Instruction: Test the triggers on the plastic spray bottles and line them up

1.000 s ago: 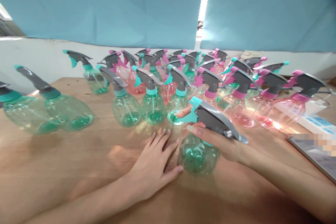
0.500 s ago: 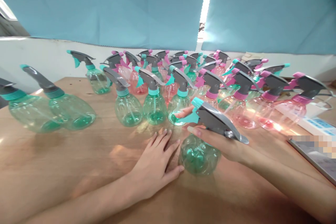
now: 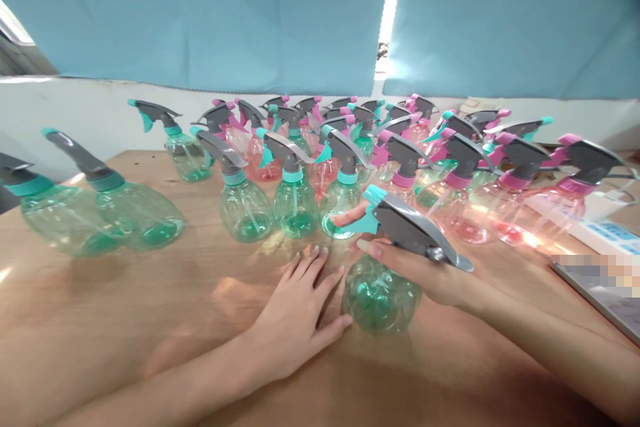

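My right hand [image 3: 415, 270] is closed around the neck of a green spray bottle [image 3: 383, 297] with a grey head and turquoise nozzle. Its index finger points forward near the trigger, and the bottle is close in front of me. Just left of that bottle, my left hand [image 3: 300, 313] lies flat on the wooden table [image 3: 165, 320] with its fingers spread, holding nothing. Beyond the hands stand green spray bottles [image 3: 295, 207] in a row, with pink spray bottles [image 3: 467, 213] to their right.
Two green spray bottles [image 3: 140, 213] stand at the left, and another green one [image 3: 187, 153] is farther back. At the right lie a white-and-blue box [image 3: 607, 233] and a flat dark-edged device [image 3: 595, 293], partly blurred. A blue curtain [image 3: 225, 20] hangs behind the table.
The view has shifted very slightly. Both hands and the held spray bottle keep nearly the same pose.
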Available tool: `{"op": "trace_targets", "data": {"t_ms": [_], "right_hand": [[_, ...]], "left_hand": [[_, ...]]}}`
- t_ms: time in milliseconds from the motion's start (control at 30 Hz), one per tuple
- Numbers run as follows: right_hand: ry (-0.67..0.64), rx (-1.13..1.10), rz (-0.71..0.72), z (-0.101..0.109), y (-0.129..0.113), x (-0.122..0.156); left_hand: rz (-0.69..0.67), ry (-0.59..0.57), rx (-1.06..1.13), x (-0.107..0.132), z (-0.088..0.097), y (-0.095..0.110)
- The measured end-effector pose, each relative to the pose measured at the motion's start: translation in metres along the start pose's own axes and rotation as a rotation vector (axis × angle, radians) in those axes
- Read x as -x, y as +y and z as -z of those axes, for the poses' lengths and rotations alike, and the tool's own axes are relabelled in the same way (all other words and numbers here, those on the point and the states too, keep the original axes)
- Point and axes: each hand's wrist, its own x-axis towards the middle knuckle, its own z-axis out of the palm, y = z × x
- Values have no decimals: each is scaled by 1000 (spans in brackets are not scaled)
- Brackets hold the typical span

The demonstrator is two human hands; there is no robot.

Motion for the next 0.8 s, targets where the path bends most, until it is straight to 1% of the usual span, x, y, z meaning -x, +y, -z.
{"op": "trace_targets", "data": {"t_ms": [100, 233, 533, 800], "right_hand": [[18, 54, -11, 1, -3, 1], [10, 83, 14, 1, -6, 0], [-6, 98, -2, 1, -3, 0], [16, 150, 34, 0, -5, -2]], "left_hand": [[6, -7, 2, 0, 0, 0], [3, -7, 10, 1, 0, 1], [-4, -4, 4, 1, 1, 0], [-1, -5, -24, 0, 0, 0]]}}
